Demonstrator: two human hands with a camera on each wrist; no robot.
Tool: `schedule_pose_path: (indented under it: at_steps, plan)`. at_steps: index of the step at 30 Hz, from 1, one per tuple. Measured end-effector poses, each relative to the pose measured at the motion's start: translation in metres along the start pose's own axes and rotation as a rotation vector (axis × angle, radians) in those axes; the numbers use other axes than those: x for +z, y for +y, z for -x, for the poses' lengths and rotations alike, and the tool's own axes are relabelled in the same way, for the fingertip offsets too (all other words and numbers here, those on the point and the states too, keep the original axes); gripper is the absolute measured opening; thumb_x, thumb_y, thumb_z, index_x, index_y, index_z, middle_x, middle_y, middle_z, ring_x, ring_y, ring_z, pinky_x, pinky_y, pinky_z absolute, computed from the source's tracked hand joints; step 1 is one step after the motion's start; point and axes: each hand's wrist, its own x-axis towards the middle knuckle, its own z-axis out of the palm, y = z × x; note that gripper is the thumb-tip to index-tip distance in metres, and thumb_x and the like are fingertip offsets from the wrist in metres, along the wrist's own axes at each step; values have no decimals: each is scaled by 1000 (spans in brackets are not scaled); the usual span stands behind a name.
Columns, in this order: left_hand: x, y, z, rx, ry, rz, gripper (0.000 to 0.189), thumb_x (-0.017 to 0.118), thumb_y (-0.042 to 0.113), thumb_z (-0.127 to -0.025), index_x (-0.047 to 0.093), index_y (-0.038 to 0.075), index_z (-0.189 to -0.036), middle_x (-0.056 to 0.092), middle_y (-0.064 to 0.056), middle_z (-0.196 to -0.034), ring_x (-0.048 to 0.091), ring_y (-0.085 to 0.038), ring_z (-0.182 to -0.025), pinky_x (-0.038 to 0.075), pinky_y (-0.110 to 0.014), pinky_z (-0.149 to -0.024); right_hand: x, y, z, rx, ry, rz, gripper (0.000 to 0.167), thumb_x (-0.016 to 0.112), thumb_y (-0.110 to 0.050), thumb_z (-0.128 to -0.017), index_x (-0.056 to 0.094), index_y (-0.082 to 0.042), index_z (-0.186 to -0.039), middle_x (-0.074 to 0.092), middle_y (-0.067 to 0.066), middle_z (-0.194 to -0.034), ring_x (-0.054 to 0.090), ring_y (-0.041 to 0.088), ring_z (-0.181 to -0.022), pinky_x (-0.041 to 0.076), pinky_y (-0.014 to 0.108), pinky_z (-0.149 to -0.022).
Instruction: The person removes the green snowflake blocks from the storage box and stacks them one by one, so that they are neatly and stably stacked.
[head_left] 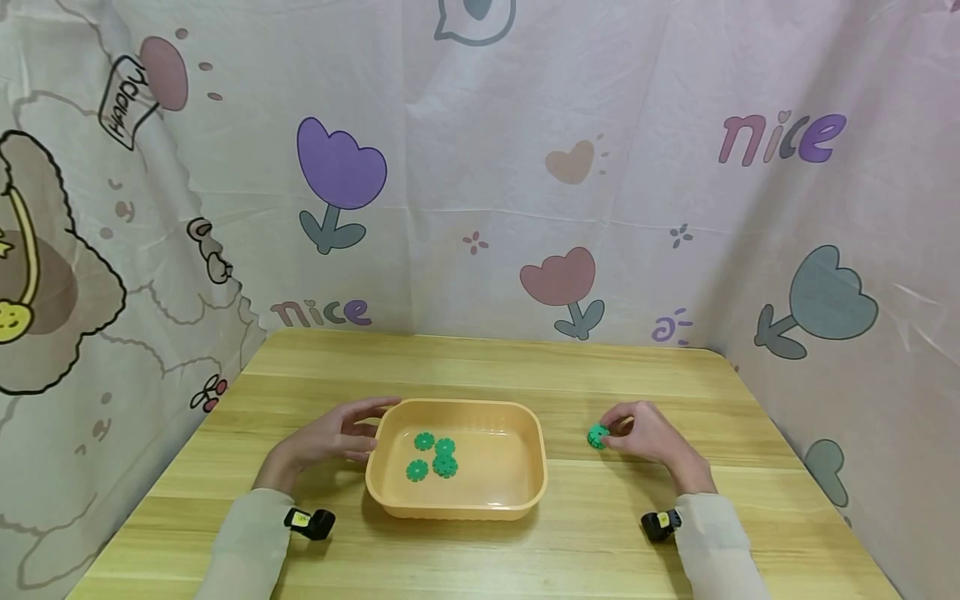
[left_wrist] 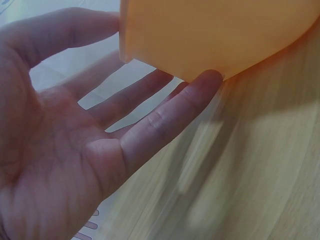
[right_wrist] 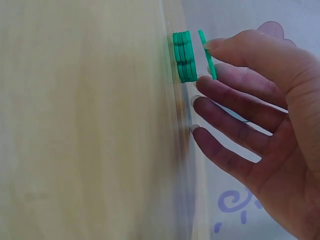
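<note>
On the table, a pale orange tray (head_left: 487, 507) holds several green notched discs (head_left: 417, 470), two of them overlapping others near its middle left. My left hand (head_left: 348, 435) is at the tray's left end, fingers spread and fairly straight; in the left wrist view the fingertips touch the tray's outer wall (left_wrist: 215, 35). To the right of the tray, my right hand (head_left: 643, 433) pinches one thin green disc (right_wrist: 208, 60) between thumb and forefinger. That disc is tilted and apart from a short stack of green discs (right_wrist: 185, 56), seen just beside it in the right wrist view.
The light wooden table (head_left: 600, 550) carries the tray near its centre. A printed cloth (head_left: 450, 167) with tulips and lettering hangs behind the table and along both sides. Each wrist wears a small black camera (head_left: 310, 523).
</note>
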Motion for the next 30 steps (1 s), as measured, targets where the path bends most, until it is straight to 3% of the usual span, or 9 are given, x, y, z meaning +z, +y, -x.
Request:
schedule_pose_path:
  at_steps: [30]
  plan:
    - [-1, 0, 0, 7, -8, -3, 70, 62, 6, -98, 30, 4, -161, 36, -38, -155, 55, -50, -131, 63, -40, -91, 2, -4, -1, 37, -16, 31, 21, 86, -14, -80, 77, -5, -97, 77, 5, -95, 69, 15, -88, 60, 26, -79]
